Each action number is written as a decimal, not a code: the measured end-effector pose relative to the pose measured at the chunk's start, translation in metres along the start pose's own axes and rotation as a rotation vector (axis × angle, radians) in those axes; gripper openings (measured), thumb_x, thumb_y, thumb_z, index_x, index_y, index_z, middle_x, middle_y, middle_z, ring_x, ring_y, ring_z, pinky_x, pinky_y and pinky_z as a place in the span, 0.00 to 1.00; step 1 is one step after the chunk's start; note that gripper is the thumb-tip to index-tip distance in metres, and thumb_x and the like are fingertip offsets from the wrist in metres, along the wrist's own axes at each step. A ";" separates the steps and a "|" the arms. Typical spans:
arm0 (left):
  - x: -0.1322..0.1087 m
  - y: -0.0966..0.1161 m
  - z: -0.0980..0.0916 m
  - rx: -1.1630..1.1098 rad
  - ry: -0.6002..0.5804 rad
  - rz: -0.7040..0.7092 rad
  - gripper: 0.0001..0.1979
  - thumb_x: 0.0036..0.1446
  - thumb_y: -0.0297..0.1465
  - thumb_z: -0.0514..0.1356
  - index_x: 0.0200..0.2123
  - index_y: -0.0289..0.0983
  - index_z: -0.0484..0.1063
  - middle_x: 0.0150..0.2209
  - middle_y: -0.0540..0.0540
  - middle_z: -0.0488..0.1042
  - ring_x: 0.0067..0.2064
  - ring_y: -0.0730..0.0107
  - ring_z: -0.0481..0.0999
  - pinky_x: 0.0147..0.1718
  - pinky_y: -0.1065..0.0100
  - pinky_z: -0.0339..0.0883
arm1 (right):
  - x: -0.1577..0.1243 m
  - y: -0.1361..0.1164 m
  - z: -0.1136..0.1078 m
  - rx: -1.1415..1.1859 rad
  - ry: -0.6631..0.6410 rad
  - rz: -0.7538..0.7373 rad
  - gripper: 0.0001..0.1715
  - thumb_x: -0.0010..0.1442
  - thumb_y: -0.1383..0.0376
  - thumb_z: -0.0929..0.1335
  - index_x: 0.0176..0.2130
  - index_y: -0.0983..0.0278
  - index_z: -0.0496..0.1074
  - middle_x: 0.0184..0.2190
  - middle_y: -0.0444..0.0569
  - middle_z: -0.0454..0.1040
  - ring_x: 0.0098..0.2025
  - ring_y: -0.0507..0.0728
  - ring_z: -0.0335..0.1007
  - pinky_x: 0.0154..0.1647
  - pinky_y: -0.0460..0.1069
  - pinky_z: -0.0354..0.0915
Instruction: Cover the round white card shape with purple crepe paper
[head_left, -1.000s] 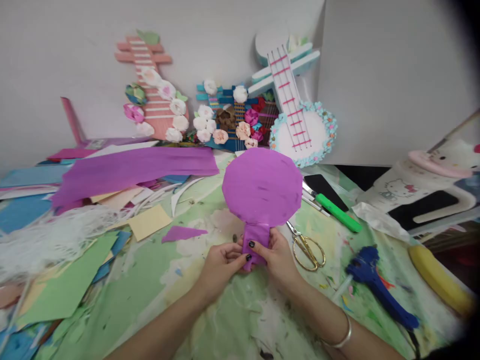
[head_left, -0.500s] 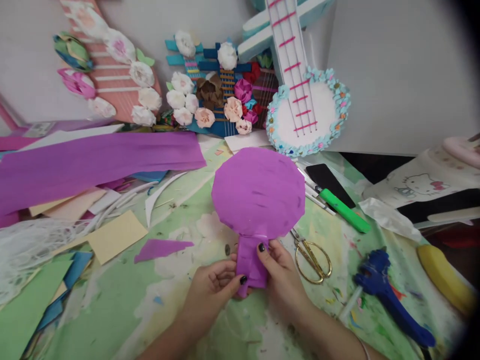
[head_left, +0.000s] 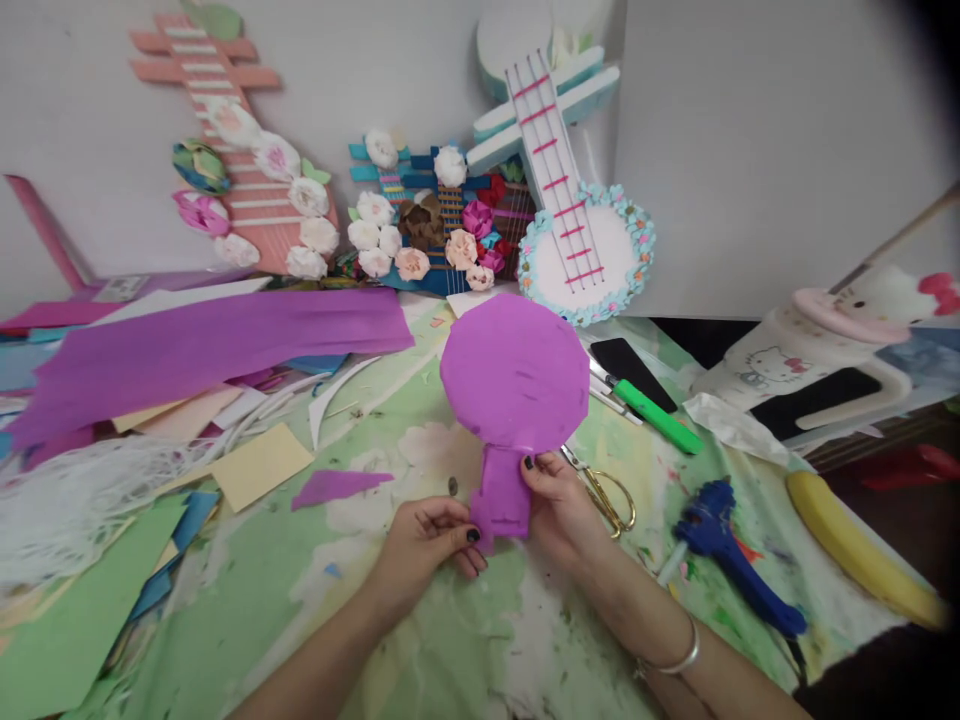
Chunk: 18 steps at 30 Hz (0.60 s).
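A round body covered in purple crepe paper, with a short neck, makes up the purple paper-covered piece [head_left: 516, 375], which is held up over the table in the head view. My right hand [head_left: 562, 505] grips the neck's right side, thumb in front and fingers behind. At the lower left of the neck, my left hand [head_left: 439, 540] pinches a loose flap of the purple paper [head_left: 484, 515] between thumb and fingers. Gold-handled scissors [head_left: 607, 495] lie just right of my right hand. A torn purple scrap [head_left: 341, 487] is on the table to the left.
A blue glue gun [head_left: 739, 560], a green utility knife [head_left: 656, 415] and a yellow banana-shaped object [head_left: 855, 550] lie on the right. Beyond them stands a white cup [head_left: 787, 345]. Paper sheets [head_left: 82, 610] pile up at left. Decorated paper instruments [head_left: 585, 250] lean on the wall.
My left hand has drawn the purple flap out to the left, away from the neck. My right hand still holds the neck. The view has tilted up, showing more wall.
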<state>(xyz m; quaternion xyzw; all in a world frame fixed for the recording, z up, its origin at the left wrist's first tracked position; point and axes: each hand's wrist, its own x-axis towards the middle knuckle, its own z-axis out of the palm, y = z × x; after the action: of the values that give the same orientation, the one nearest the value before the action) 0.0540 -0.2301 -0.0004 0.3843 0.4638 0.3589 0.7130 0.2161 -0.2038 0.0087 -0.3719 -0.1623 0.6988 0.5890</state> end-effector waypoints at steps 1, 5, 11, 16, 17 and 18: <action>0.000 0.000 -0.001 0.013 -0.006 0.021 0.14 0.42 0.37 0.68 0.25 0.32 0.71 0.18 0.46 0.74 0.20 0.69 0.73 0.19 0.71 0.68 | -0.001 -0.002 0.001 0.004 -0.010 -0.010 0.15 0.38 0.67 0.78 0.28 0.64 0.73 0.25 0.42 0.76 0.26 0.51 0.70 0.31 0.46 0.67; 0.000 0.008 -0.016 0.171 0.125 0.114 0.14 0.43 0.38 0.64 0.28 0.34 0.69 0.19 0.49 0.72 0.20 0.71 0.71 0.19 0.72 0.63 | -0.003 -0.008 0.003 0.034 -0.051 -0.044 0.15 0.36 0.68 0.78 0.26 0.63 0.73 0.24 0.41 0.76 0.25 0.50 0.70 0.29 0.45 0.66; -0.015 0.049 -0.063 0.761 0.782 0.328 0.14 0.41 0.33 0.62 0.34 0.38 0.67 0.19 0.56 0.64 0.21 0.73 0.65 0.21 0.72 0.56 | -0.003 -0.007 0.004 0.037 -0.099 -0.100 0.15 0.34 0.71 0.77 0.25 0.63 0.74 0.24 0.41 0.76 0.27 0.50 0.70 0.32 0.45 0.66; -0.030 0.051 -0.036 0.714 0.440 0.405 0.17 0.49 0.44 0.59 0.36 0.37 0.66 0.35 0.45 0.71 0.33 0.65 0.72 0.32 0.65 0.67 | -0.013 0.003 0.008 -0.018 -0.253 0.010 0.14 0.37 0.68 0.77 0.28 0.64 0.75 0.27 0.44 0.77 0.28 0.52 0.69 0.34 0.47 0.65; -0.030 0.047 -0.023 0.596 0.203 0.365 0.17 0.51 0.44 0.57 0.36 0.36 0.67 0.37 0.43 0.72 0.36 0.64 0.73 0.34 0.63 0.68 | -0.015 0.005 0.008 -0.030 -0.302 0.036 0.14 0.37 0.67 0.77 0.28 0.64 0.75 0.27 0.45 0.76 0.28 0.52 0.69 0.34 0.48 0.65; -0.030 0.042 -0.011 0.483 0.037 0.331 0.18 0.53 0.45 0.55 0.38 0.36 0.67 0.38 0.43 0.72 0.37 0.62 0.74 0.35 0.62 0.68 | -0.018 0.006 0.009 -0.044 -0.359 0.062 0.14 0.38 0.66 0.77 0.29 0.64 0.75 0.26 0.45 0.76 0.27 0.52 0.69 0.34 0.48 0.65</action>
<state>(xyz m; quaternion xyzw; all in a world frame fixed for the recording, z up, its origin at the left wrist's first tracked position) 0.0280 -0.2351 0.0458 0.6066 0.4798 0.3565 0.5241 0.2061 -0.2202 0.0169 -0.2587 -0.2686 0.7681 0.5205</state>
